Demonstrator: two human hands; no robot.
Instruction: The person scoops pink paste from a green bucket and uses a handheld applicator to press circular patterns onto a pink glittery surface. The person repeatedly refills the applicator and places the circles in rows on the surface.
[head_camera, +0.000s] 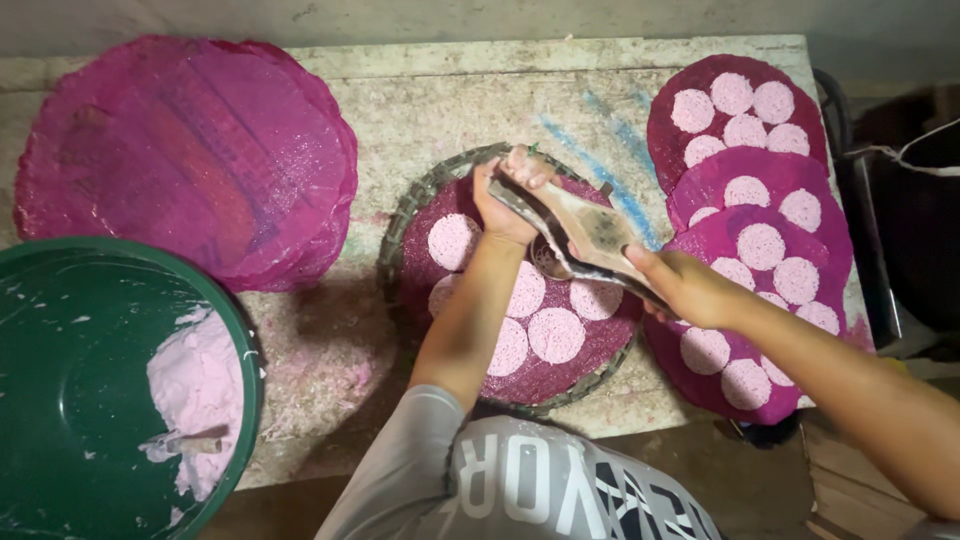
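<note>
Over the round tray (400, 215), both hands (590, 255) grip a ladle (590, 235).

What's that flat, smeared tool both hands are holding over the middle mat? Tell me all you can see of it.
The flat, pale-smeared scraper-like tool looks like a thin worn plate with dark edges, coated in dried whitish paste. It is held tilted above the round magenta woven mat with its pale pink discs. The left hand grips its upper end, the right hand its lower end. Its material is unclear.
</note>
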